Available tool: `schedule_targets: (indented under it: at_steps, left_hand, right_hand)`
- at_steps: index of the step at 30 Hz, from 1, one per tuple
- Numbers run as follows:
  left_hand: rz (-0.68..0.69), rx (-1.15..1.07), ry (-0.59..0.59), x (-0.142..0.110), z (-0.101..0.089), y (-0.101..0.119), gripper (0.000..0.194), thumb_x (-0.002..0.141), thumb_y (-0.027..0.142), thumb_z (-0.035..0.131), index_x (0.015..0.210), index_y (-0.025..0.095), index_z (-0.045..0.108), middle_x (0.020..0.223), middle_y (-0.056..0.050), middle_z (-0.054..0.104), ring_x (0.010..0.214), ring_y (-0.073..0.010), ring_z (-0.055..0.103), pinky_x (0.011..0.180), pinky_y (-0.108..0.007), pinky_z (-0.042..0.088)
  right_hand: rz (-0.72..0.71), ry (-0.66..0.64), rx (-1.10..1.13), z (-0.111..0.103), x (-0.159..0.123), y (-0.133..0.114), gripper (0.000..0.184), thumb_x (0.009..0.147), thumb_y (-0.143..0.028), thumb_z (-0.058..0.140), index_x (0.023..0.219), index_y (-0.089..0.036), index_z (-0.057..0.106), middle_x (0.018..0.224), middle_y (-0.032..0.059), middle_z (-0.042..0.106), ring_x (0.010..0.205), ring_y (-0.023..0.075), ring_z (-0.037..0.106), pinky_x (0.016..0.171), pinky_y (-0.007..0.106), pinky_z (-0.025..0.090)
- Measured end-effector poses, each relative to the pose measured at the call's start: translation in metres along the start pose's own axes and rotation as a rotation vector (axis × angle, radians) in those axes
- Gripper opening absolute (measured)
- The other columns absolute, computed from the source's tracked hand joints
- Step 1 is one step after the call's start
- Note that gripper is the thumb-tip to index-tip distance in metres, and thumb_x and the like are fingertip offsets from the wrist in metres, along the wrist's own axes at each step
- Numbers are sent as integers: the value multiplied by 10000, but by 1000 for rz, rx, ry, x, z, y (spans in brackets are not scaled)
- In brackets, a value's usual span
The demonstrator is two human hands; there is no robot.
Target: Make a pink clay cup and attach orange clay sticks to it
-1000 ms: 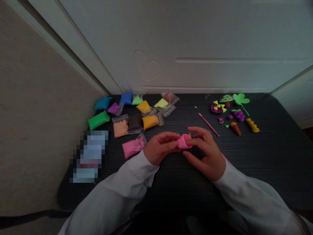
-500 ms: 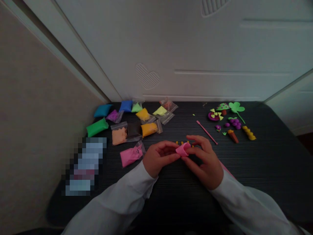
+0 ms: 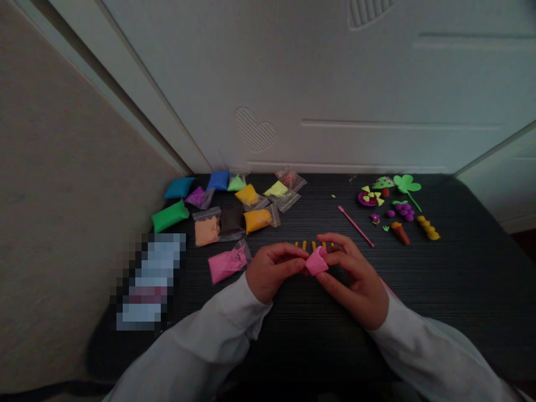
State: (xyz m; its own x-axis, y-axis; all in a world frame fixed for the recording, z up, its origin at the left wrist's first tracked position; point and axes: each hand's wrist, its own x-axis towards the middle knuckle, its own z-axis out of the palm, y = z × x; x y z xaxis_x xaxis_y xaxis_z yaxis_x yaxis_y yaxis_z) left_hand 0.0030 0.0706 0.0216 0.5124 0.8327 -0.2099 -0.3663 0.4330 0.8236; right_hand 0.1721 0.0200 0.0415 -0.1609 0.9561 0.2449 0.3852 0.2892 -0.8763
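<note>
Between my two hands is a small pink clay cup [image 3: 316, 261], hollow, with its opening tilted up and to the right. My left hand [image 3: 274, 272] pinches its left side between thumb and fingertips. On the other side, my right hand [image 3: 355, 279] grips the rim and wall with thumb and bent fingers. Just behind the cup several short orange-yellow clay sticks [image 3: 314, 246] lie in a row on the dark table [image 3: 288, 335]; my fingers partly cover them. A pink modelling tool [image 3: 355, 226] rests beyond my right hand.
Bags of coloured clay lie at the left, among them a pink bag [image 3: 228, 263], a black bag [image 3: 232, 223] and a green bag [image 3: 171, 216]. Finished clay pieces stand at the right, including a clover [image 3: 406, 183] and purple grapes [image 3: 404, 211]. A blurred phone-like screen [image 3: 151, 279] lies at left.
The pink cup has been turned and tipped a little in my fingers, its opening now narrower to view. More of the orange-yellow sticks show behind it. The whole view has shifted slightly.
</note>
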Motion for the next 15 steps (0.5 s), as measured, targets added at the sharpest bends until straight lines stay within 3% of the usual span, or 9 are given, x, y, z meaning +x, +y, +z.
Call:
schedule_targets:
  at_steps: [15]
  left_hand:
    - [65, 160, 18, -2, 0, 0, 135, 632, 134, 703, 752, 188, 673, 741, 19, 686, 698, -81, 614, 680, -184, 454]
  right_hand:
    - [55, 21, 43, 3, 3, 3, 80, 793, -253, 550, 853, -225, 594, 1130, 66, 498, 1097, 191, 463, 950, 381, 357]
